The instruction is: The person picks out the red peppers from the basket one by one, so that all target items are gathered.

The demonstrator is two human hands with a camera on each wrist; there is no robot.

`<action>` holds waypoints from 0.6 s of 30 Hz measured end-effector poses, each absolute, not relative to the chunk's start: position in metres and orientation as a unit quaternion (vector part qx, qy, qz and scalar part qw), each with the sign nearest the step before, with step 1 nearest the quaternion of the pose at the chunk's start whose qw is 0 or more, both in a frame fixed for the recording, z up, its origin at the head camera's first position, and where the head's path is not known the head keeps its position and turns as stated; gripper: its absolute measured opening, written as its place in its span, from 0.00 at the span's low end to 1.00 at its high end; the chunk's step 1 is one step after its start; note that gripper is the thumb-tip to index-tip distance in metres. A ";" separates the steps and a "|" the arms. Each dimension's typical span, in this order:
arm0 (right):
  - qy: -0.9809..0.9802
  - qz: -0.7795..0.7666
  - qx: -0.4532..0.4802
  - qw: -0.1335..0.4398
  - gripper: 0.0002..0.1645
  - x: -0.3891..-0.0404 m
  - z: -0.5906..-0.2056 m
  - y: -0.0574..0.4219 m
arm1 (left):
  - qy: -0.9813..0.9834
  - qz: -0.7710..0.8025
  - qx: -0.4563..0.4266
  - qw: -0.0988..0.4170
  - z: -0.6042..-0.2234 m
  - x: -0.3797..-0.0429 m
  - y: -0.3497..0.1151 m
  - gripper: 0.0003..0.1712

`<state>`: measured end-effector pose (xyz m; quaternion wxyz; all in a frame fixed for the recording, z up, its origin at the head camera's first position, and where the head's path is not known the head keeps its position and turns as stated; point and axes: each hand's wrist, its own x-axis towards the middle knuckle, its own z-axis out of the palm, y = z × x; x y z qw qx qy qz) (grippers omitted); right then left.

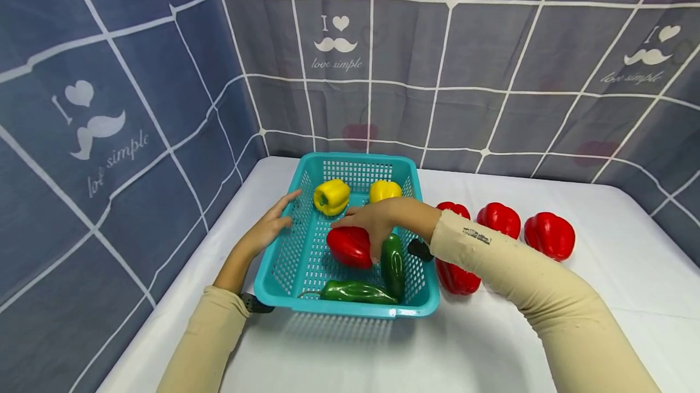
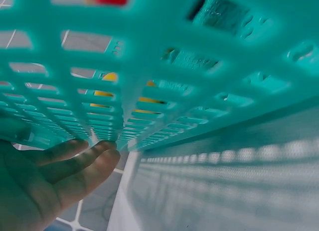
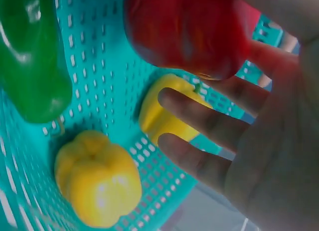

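Inside the turquoise basket, my right hand holds a red bell pepper from above. In the right wrist view, thumb and forefingers are at the red bell pepper, while two other fingers extend past it. Beyond lie two yellow bell peppers, one left and one right, the latter partly covered by my hand. Two long green peppers lie near the basket's front right. My left hand is at the basket's left wall, fingers fairly straight; the left wrist view shows its fingers outside the mesh.
Several red bell peppers lie on the white tabletop right of the basket, including one at the far right and one close to the basket wall. My right forearm hides part of them. Grey checked cloth hangs behind and at the left.
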<state>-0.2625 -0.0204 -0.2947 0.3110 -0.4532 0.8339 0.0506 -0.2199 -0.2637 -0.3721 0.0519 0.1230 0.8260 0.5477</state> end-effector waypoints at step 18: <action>0.880 -0.012 -0.392 0.267 0.58 -0.265 -0.267 0.025 | 0.835 0.535 0.120 0.048 -0.371 -0.219 -0.262 0.43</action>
